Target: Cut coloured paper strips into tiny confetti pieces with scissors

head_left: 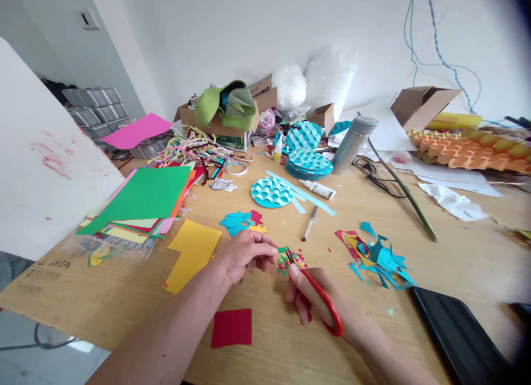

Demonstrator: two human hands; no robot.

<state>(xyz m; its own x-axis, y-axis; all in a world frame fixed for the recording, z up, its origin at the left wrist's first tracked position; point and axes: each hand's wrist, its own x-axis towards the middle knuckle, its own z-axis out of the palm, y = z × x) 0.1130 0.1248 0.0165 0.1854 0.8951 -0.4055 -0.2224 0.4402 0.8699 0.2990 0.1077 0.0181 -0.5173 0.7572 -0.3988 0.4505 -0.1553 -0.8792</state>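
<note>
My right hand point(309, 294) is closed around the red-handled scissors point(323, 299), whose blades point up and left. Between the blade tips and my left hand's fingertips lies a small green paper strip point(282, 250). My left hand point(249, 255) pinches the strip's left end with thumb and finger. Beneath the blades, small red, green and yellow paper bits point(296, 258) are scattered on the table. A red paper rectangle point(232, 327) lies nearer me, and a yellow sheet point(194, 252) is left of my left hand. Blue, red and yellow paper fish point(236, 223) rest just beyond it.
Colored sheets point(141, 197) are stacked at left. Paper scraps point(384, 255) and a black phone point(456, 335) lie at right. A pen point(309, 224), a patterned blue disc point(271, 192), a glue tube point(318, 189) and a grey flask point(354, 144) stand or lie farther back.
</note>
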